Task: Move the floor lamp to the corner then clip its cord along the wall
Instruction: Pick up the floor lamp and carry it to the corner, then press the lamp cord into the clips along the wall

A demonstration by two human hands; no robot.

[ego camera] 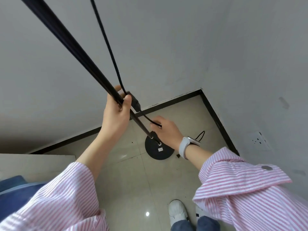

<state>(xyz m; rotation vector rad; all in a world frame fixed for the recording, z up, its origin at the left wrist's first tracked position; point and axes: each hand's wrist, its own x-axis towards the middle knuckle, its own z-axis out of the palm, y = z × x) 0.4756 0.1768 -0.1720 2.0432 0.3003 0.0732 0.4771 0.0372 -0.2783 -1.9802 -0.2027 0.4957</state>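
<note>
The floor lamp's black pole (66,40) runs from the top left down to its round black base (158,151), which rests on the tiled floor near the room's corner. My left hand (116,112) is closed around the pole at mid height. The black cord (106,44) hangs beside the pole, passes an inline switch box (135,102), and ends in my right hand (166,129), which pinches it above the base. A loop of cord (201,135) lies on the floor behind my right wrist.
Two white walls meet at a corner with black skirting (210,107). A wall socket (260,140) sits low on the right wall. A pale ledge (36,162) and blue fabric (13,194) are at the left. My white shoes (177,212) stand on the tiles.
</note>
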